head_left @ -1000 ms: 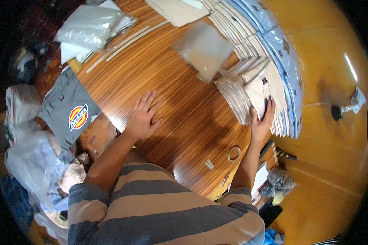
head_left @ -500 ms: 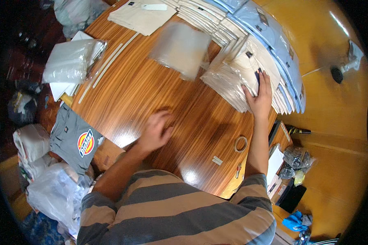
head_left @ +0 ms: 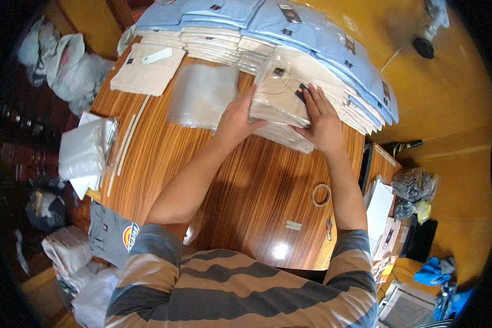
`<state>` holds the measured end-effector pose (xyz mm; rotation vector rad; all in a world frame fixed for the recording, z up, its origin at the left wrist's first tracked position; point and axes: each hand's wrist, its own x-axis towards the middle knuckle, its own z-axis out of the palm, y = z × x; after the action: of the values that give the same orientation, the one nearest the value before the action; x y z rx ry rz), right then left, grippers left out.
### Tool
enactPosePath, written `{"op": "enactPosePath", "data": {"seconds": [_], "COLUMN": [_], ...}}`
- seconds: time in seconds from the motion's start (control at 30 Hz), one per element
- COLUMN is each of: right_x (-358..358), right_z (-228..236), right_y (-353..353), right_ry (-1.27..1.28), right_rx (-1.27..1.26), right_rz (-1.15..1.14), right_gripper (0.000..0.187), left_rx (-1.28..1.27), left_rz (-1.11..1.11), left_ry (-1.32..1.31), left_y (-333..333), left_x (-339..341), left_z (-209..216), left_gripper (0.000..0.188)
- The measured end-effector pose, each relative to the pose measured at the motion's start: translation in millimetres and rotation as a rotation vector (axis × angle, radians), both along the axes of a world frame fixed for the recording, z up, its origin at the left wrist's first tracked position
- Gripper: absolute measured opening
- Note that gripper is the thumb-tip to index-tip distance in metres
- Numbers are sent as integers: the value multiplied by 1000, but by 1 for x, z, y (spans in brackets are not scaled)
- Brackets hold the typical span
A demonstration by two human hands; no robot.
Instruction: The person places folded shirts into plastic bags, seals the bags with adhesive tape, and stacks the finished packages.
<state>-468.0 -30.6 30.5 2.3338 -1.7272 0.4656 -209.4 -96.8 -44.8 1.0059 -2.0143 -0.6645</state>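
Note:
A folded cream shirt in a clear plastic bag tops a pile at the far side of the wooden table, a dark tag near its right side. My left hand grips its left edge, thumb along the front. At its front right corner, my right hand has its fingers over the top beside the tag and its thumb at the front edge. Below the held part, more bagged cream layers show. To the left lie a flat stack of clear plastic bags and an unbagged folded cream shirt.
Folded blue garments line the far edge. A plastic-wrapped bundle and thin white strips lie at left. Near my right forearm are a tape roll, a small cutter and small pale pieces.
My left hand has moved from over the bare tabletop to the left edge of the bagged shirt. My right hand stays at the shirt's right side. The view has turned left.

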Motion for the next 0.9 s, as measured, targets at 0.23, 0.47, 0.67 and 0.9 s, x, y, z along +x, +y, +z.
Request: {"op": "enactPosePath", "data": {"seconds": [0.23, 0.47, 0.67, 0.9], "right_x": [-2, -19, -33, -60], "right_z": [3, -68, -71, -73], "right_y": [10, 73, 43, 37], "right_ry": [47, -1209, -1567, -1571], "right_rx": [-68, -183, -51, 44], "right_rz": [-69, -433, -489, -551], "right_gripper": [103, 82, 65, 73], "left_rx": [142, 99, 911, 860], "left_rz": [121, 41, -406, -238], "left_ry": [79, 55, 551, 281], "left_y": [14, 13, -45, -53], "left_x": [-15, -11, 18, -33], "left_z": [-7, 3, -6, 30], "left_gripper": [70, 64, 64, 106]}}
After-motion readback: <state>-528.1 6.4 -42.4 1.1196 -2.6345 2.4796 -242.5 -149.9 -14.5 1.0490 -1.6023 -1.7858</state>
